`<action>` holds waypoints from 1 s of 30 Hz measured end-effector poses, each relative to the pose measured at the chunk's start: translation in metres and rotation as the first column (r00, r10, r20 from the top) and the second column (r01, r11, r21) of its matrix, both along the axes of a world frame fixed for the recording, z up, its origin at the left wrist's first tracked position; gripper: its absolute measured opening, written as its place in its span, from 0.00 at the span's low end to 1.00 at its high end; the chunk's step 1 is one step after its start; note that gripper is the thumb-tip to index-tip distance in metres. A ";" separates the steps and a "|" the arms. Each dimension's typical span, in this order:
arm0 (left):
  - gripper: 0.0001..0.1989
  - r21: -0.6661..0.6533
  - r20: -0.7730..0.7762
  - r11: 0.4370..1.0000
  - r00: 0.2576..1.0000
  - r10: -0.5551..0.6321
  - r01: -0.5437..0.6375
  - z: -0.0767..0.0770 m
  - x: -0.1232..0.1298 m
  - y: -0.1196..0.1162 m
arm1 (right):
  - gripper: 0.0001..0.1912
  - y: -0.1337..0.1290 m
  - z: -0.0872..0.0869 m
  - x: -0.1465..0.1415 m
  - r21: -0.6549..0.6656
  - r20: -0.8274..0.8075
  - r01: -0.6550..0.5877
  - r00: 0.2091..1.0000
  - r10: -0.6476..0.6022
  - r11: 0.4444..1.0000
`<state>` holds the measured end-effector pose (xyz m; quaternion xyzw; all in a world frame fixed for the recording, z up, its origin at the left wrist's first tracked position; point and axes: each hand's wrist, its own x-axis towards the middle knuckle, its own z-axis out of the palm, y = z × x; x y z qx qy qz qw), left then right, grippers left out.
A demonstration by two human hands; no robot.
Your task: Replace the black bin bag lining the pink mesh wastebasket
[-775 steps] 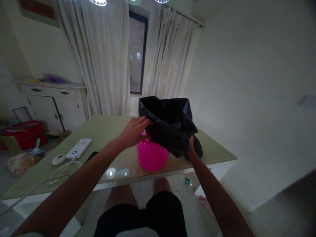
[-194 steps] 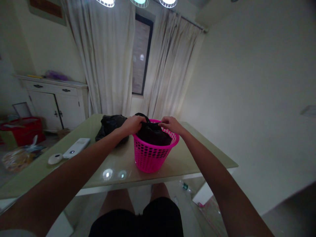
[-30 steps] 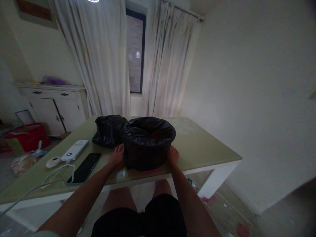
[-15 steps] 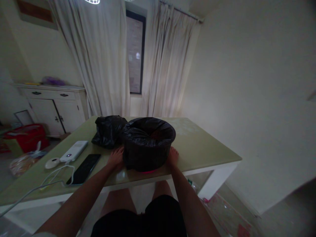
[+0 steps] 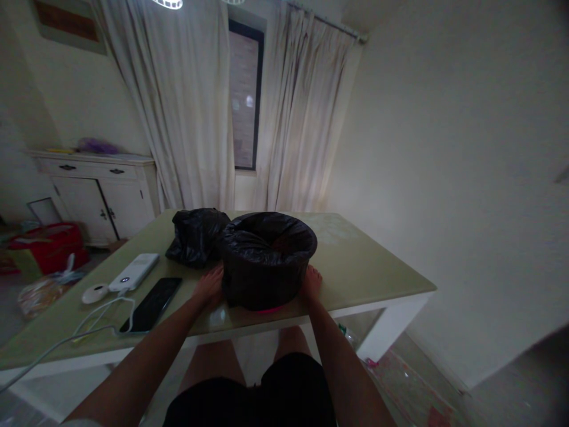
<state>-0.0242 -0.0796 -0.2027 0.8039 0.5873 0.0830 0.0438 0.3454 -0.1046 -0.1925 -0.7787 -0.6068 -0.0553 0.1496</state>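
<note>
A round trash bin [image 5: 267, 279] lined with a black plastic bag stands upright near the table's front edge. The bag is folded over its rim, and a strip of pink shows at the base. On its left side, my left hand [image 5: 210, 284] lies on the tabletop, fingers pointing forward and apart. My right hand [image 5: 313, 280] rests likewise against the right side, its inner part hidden by the bin. Neither hand is seen gripping anything. A crumpled black plastic bag [image 5: 195, 237] sits just beyond my left hand, touching or nearly touching the bin.
On the left of the green-topped table [image 5: 364, 261] lie a phone [image 5: 153, 305], a white power bank [image 5: 134, 271] with a cable [image 5: 66, 339], and a small round white object [image 5: 95, 293]. Behind are a white cabinet [image 5: 95, 190] and curtains [image 5: 191, 107]. A wall stands at right.
</note>
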 end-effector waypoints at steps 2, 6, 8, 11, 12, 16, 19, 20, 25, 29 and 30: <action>0.34 -0.036 -0.045 0.999 0.999 0.010 -0.012 0.003 0.001 0.000 | 0.20 0.000 0.000 0.000 -0.002 -0.002 0.002 1.000 -0.002 1.000; 0.31 -0.085 -0.103 0.996 0.994 0.031 -0.040 0.009 0.002 -0.001 | 0.20 0.000 -0.001 0.000 0.011 -0.006 0.007 1.000 -0.006 1.000; 0.30 -0.094 -0.112 0.995 0.993 0.026 -0.037 0.012 0.003 -0.003 | 0.20 0.000 -0.001 0.000 0.012 -0.004 0.001 1.000 0.000 1.000; 0.30 -0.091 -0.119 0.995 0.993 0.020 -0.031 0.014 0.005 -0.006 | 0.20 0.001 -0.002 0.000 0.000 -0.001 0.006 1.000 -0.006 1.000; 0.30 -0.087 -0.119 0.996 0.993 0.019 -0.030 0.015 0.005 -0.007 | 0.21 0.001 -0.002 0.000 -0.001 0.002 0.008 1.000 -0.008 1.000; 0.30 -0.077 -0.127 0.997 0.992 0.013 -0.023 0.018 0.008 -0.011 | 0.21 0.000 -0.002 0.001 0.000 -0.001 0.009 1.000 -0.009 1.000; 0.31 -0.070 -0.136 0.997 0.991 0.009 -0.019 0.021 0.009 -0.013 | 0.21 0.000 -0.002 0.001 -0.004 -0.011 -0.006 1.000 0.006 1.000; 0.31 -0.069 -0.142 0.997 0.990 0.009 -0.019 0.021 0.009 -0.013 | 0.20 0.000 -0.002 0.001 -0.001 -0.012 -0.009 1.000 0.009 1.000; 0.34 -0.037 -0.143 0.999 0.990 0.008 -0.014 0.020 0.008 -0.015 | 0.20 0.001 -0.003 0.001 0.014 -0.019 -0.002 1.000 0.002 1.000; 0.35 -0.022 -0.120 1.000 0.993 0.013 -0.016 0.018 0.007 -0.012 | 0.21 0.002 -0.003 0.002 0.014 -0.014 -0.005 1.000 0.006 1.000; 0.35 -0.032 -0.118 0.999 0.993 0.026 -0.030 0.017 0.007 -0.011 | 0.20 0.001 -0.003 0.003 0.014 -0.014 -0.014 1.000 0.014 1.000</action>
